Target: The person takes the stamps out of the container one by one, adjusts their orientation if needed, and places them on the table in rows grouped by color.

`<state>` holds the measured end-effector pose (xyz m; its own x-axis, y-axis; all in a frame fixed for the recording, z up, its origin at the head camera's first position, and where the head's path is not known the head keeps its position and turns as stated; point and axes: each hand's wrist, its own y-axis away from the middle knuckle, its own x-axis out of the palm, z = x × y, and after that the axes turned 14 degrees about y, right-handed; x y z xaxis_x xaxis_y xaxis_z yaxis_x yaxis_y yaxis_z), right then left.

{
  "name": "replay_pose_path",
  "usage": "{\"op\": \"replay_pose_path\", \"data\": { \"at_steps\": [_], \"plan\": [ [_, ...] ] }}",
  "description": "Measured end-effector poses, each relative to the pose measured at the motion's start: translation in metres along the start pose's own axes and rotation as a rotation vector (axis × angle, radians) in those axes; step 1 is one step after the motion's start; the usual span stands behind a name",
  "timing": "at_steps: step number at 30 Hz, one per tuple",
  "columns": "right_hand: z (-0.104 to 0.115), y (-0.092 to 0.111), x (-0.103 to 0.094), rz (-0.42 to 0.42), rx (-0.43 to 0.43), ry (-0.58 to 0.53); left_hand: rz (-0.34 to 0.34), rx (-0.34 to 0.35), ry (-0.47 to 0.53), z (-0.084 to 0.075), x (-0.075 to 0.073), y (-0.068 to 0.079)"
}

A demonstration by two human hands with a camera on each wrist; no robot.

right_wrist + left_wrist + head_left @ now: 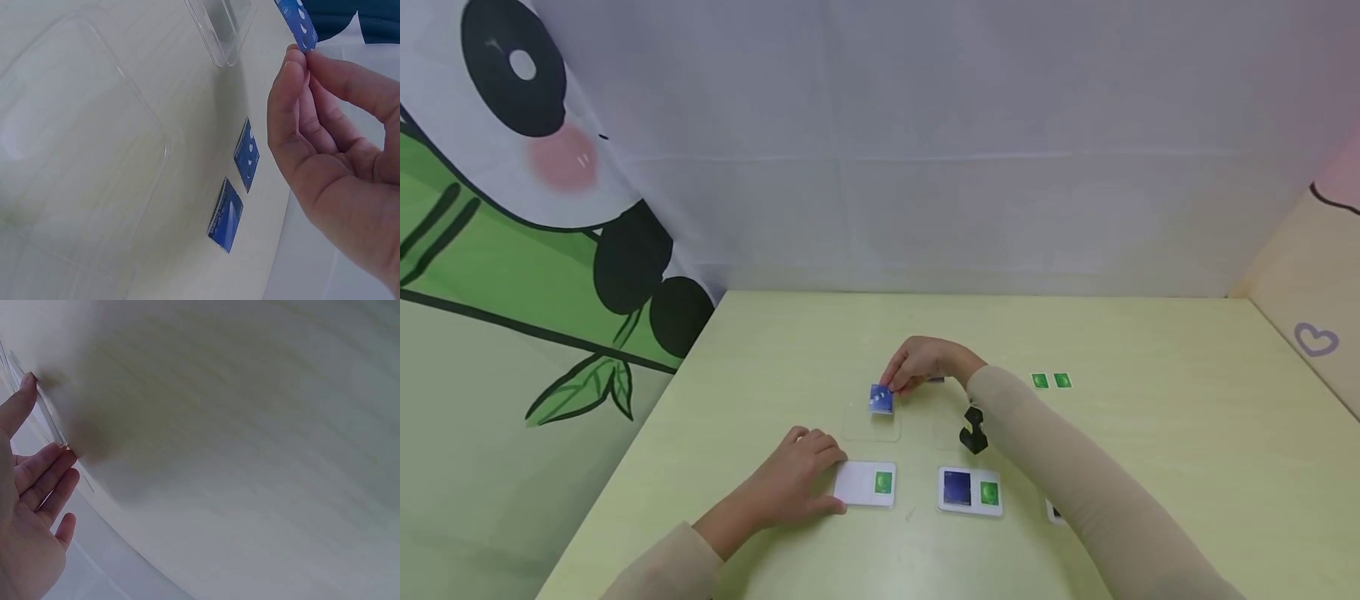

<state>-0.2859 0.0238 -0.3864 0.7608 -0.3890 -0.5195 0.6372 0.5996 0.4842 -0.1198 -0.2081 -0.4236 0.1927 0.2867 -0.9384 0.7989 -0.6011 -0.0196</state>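
My right hand [921, 364] pinches a small blue square card [881, 398] with white marks between thumb and fingertips, above a clear plastic tray [871, 439]. In the right wrist view, the blue card's top is cut off by the frame edge. Near the front, my left hand [797, 479] holds the left end of a white card [853, 483], thumb on the near side and fingers on the far side. A green square [883, 482] shows on that card's right part. The left wrist view shows the fingertips [53, 450] at the card's edge.
Right of the white card lies another card [970, 503] with dark blue and green squares. My right forearm partly covers a further card [1054, 512]. Two small green squares [1051, 381] lie beyond the sleeve. Two blue squares [225, 215] rest beside a second clear tray [150, 112].
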Motion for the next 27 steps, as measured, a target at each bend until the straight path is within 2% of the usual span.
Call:
{"op": "replay_pose_path", "data": {
  "at_steps": [12, 19, 27],
  "plan": [
    [0.001, -0.007, -0.003, -0.020, -0.007, -0.001, -0.003, -0.006, -0.008, 0.000, -0.001, 0.003],
    [0.002, -0.007, 0.001, -0.107, -0.019, 0.028, -0.001, -0.002, 0.001, 0.001, -0.001, 0.007],
    [0.005, -0.006, 0.007, -0.167, -0.032, -0.005, 0.011, 0.001, -0.005, 0.003, -0.003, 0.012]
  ]
}}
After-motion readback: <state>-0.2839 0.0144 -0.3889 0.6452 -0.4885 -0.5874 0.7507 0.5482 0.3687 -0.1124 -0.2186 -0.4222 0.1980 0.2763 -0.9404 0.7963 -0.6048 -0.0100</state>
